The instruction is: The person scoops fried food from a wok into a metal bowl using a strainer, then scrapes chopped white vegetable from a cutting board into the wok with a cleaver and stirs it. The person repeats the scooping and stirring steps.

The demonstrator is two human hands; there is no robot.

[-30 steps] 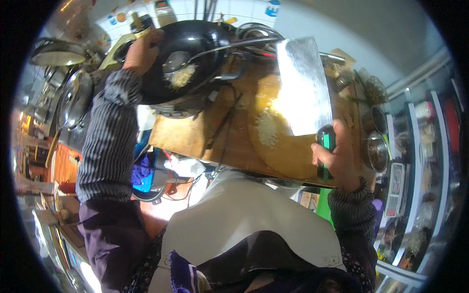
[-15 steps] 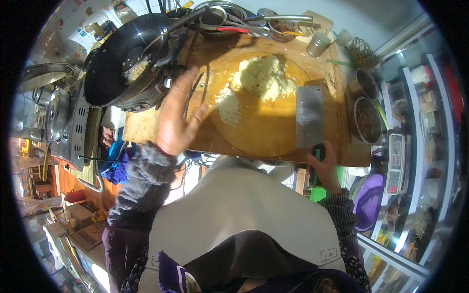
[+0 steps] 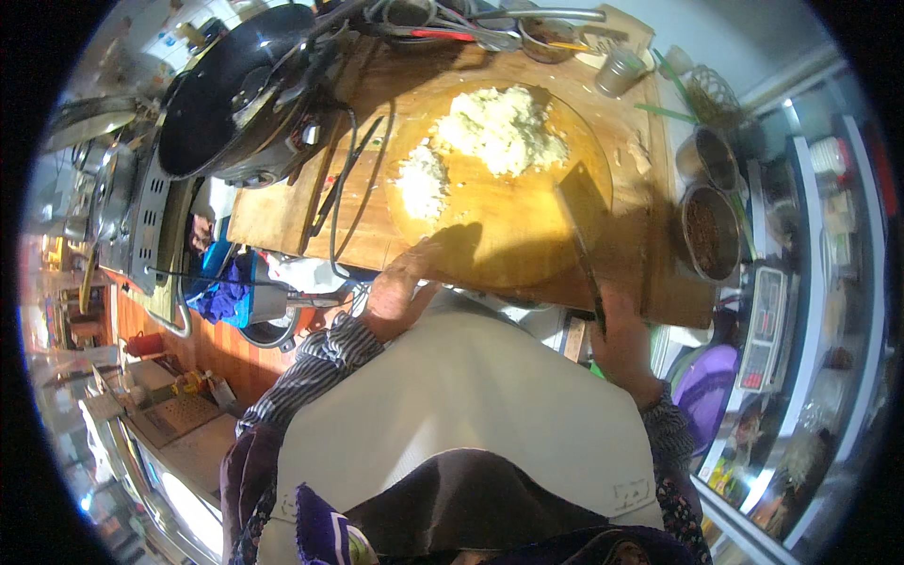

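My right hand [image 3: 623, 344] is closed around the handle of a cleaver [image 3: 576, 226]. Its blade stands nearly edge-on above the right side of a round yellowish cutting board [image 3: 508, 254] and throws a shadow there. At the board's near left edge is my left hand [image 3: 400, 287], thumb apart from the fingers, with nothing seen in it; the fingertips are at the rim. Toward the far side of the board lies a large heap of pale, finely chopped food [image 3: 499, 127]. A smaller pile of whiter chopped bits [image 3: 421, 184] sits left of it.
A black wok [image 3: 226, 94] stands at the left. Metal bowls [image 3: 706, 235] line the wooden table's right side, near a digital scale [image 3: 765, 315]. Ladles and red-handled tongs [image 3: 443, 35] lie at the back. A black cable [image 3: 353, 179] hangs over the table's left part.
My left hand has come down and right, from above the table's left part to the board's near edge. The cleaver, flat-on before, has been turned edge-on, with my right hand gripping its handle.
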